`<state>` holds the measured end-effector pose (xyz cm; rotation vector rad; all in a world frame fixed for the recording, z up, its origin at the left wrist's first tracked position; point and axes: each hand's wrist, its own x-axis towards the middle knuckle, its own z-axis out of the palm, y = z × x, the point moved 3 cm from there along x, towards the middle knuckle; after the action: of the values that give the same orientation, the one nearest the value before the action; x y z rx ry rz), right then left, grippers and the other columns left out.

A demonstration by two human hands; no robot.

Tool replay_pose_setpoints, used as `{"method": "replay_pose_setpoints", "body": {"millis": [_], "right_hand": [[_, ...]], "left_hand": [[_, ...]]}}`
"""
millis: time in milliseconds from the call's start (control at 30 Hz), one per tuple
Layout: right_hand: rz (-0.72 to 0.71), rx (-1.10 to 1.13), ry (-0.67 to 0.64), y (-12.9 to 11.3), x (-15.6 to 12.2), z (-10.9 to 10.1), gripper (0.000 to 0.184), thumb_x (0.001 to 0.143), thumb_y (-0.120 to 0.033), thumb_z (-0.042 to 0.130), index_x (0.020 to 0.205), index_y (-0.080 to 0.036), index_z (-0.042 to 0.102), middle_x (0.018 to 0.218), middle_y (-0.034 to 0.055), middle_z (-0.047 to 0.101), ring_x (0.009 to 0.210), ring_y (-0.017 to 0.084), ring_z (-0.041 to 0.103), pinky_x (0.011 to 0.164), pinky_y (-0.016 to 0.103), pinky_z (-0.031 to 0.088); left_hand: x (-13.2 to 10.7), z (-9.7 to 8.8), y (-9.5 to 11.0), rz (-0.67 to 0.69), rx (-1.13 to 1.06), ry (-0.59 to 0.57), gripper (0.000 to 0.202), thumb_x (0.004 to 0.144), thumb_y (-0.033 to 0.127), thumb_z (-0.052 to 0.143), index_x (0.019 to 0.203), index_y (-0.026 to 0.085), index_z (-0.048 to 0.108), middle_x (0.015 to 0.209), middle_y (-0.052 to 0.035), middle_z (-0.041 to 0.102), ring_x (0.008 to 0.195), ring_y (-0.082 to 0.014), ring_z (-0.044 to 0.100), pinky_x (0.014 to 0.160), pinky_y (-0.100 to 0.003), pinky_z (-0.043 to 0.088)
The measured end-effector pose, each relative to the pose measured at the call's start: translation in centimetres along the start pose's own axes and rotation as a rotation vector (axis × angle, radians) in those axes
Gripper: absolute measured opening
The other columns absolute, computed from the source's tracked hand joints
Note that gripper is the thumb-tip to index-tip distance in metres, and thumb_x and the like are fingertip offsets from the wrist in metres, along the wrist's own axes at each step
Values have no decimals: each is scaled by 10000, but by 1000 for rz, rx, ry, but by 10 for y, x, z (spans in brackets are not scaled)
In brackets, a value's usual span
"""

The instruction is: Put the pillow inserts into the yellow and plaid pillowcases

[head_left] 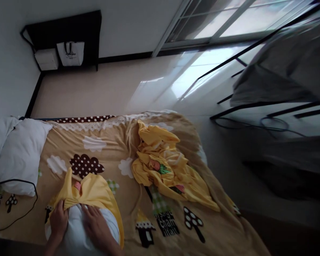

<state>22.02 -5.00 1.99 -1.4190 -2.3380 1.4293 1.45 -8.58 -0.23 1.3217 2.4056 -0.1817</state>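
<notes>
A white pillow (76, 227) lies at the front left of the bed, partly inside a yellow pillowcase (96, 186). The case covers its far end and runs down its right side. My left hand (58, 218) is closed on the gathered edge of the case, on the pillow's left side. Flat on the white pillow rests my right hand (94, 220), fingers stretched, their tips at the case's opening. To the right, a crumpled yellow cloth (186, 177) with pineapple and watermelon prints is spread on the blanket.
A tan patterned blanket (117, 213) covers the bed. White pillows (21, 153) and a black cable (36, 192) are at the left. Beyond stand a black shelf (92, 39) with a white bag (74, 55) and a white box (46, 59). A black-framed rack with grey cloth (285, 67) is at right.
</notes>
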Motion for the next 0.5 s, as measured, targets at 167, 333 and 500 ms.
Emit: {"method": "replay_pose_setpoints", "body": {"millis": [167, 333, 500], "right_hand": [[315, -119, 153, 33, -30, 5, 499, 858, -100, 415, 1293, -214, 630, 1182, 102, 714, 1101, 251, 639, 1028, 385, 420], [191, 39, 98, 20, -22, 37, 597, 833, -177, 515, 1430, -187, 514, 1275, 115, 681, 1150, 268, 627, 1009, 369, 461], [321, 137, 96, 17, -12, 50, 489, 868, -129, 467, 1318, -241, 620, 1166, 89, 729, 1068, 254, 670, 921, 345, 504]], "left_hand": [[-5, -24, 26, 63, 21, -2, 321, 918, 163, 457, 1178, 154, 645, 1087, -105, 733, 946, -223, 693, 796, -302, 489], [12, -51, 81, 556, 173, 1, 346, 882, 74, 439, 1127, 191, 653, 1103, -99, 684, 1074, -261, 614, 933, -389, 449], [37, -47, 111, 625, 218, -287, 357, 841, 24, 406, 1028, 200, 654, 1010, -87, 710, 976, -222, 666, 810, -305, 470]]}}
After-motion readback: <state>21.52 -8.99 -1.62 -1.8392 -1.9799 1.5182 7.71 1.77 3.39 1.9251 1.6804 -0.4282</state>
